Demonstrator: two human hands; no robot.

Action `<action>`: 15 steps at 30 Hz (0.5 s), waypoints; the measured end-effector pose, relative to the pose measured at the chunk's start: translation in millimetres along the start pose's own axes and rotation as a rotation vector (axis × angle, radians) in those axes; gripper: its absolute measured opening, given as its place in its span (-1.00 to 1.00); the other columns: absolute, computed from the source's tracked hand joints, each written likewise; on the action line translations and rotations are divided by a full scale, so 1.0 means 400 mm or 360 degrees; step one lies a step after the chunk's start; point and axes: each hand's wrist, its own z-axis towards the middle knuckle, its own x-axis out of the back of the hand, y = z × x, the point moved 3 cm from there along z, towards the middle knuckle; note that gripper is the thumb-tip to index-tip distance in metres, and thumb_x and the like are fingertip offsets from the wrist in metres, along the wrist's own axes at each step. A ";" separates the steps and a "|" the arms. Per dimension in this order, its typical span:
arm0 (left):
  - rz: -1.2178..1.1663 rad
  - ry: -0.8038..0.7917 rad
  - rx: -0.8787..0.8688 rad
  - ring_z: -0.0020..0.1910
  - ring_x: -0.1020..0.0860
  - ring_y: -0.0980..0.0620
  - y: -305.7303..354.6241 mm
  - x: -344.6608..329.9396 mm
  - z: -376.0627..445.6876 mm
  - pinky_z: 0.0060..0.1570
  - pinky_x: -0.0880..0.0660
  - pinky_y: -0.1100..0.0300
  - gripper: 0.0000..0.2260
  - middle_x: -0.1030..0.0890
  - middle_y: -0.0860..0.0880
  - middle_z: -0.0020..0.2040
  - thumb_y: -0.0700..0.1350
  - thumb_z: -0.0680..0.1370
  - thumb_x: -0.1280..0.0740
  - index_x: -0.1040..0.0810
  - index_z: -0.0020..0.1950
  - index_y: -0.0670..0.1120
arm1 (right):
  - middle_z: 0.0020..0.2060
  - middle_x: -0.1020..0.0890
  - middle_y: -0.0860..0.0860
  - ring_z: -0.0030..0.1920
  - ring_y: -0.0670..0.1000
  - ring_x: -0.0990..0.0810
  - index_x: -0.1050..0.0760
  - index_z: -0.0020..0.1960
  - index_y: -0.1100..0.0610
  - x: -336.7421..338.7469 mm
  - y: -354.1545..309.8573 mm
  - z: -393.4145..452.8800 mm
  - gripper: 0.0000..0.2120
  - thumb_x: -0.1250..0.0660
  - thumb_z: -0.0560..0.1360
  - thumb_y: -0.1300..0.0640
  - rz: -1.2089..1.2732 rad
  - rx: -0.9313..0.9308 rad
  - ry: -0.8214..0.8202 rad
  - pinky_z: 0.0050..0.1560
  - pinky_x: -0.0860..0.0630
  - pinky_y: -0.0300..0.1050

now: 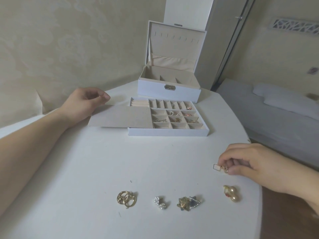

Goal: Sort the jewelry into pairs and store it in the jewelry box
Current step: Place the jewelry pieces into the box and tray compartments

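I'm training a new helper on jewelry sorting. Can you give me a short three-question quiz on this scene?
1. True or false: the right hand pinches a small piece of jewelry.
2. How many groups of jewelry lie in the row along the near edge of the table? A) two B) four C) six
3. What does the left hand rest on?

Key:
1. True.
2. B: gold hoops, white flower pieces, star pieces, pearl pieces.
3. The flat grey lid, slid partly off the tray.

Single head view, angled down, near table (pixel 96 169)
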 end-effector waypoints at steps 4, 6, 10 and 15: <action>0.0005 -0.0009 -0.0012 -0.10 -0.48 0.01 -0.002 0.000 0.000 -0.16 -0.34 0.16 -0.85 -0.64 0.00 -0.05 0.07 0.47 -0.38 -0.64 -0.16 0.00 | -0.25 -0.59 -0.09 -0.25 -0.08 -0.53 -0.57 -0.21 -0.16 0.004 -0.017 0.003 -0.72 -0.54 0.35 0.21 0.0112 -0.0048 0.0023 -0.23 -0.41 -0.36; 0.0020 -0.0017 -0.0010 -0.10 -0.48 0.01 -0.002 0.001 0.001 -0.15 -0.35 0.16 -0.87 -0.63 -0.01 -0.04 0.02 0.52 -0.39 -0.64 -0.15 -0.02 | -0.29 -0.59 -0.10 -0.31 -0.13 -0.50 -0.57 -0.26 -0.11 0.004 -0.022 0.003 -0.73 -0.55 0.33 0.24 0.0169 -0.0054 0.0048 -0.27 -0.36 -0.41; 0.0001 -0.0010 0.0004 -0.08 -0.50 0.02 0.004 0.002 -0.003 -0.06 -0.38 0.12 -0.83 -0.65 -0.02 -0.02 0.10 0.44 -0.37 -0.64 -0.15 0.02 | -0.25 -0.60 -0.08 -0.25 -0.05 -0.54 -0.57 -0.28 -0.09 0.004 -0.016 -0.001 -0.72 -0.54 0.35 0.26 0.0190 -0.0016 0.0099 -0.21 -0.42 -0.32; 0.0005 -0.0015 0.0028 -0.33 -0.39 0.08 0.008 -0.001 -0.005 -0.26 -0.29 0.17 -0.72 -0.65 -0.03 -0.05 0.20 0.35 -0.37 -0.63 -0.12 0.04 | -0.21 -0.65 -0.10 -0.20 -0.03 -0.61 -0.58 -0.24 -0.16 0.013 -0.009 -0.006 -0.66 -0.48 0.41 0.29 0.0144 -0.0014 0.0125 -0.14 -0.50 -0.18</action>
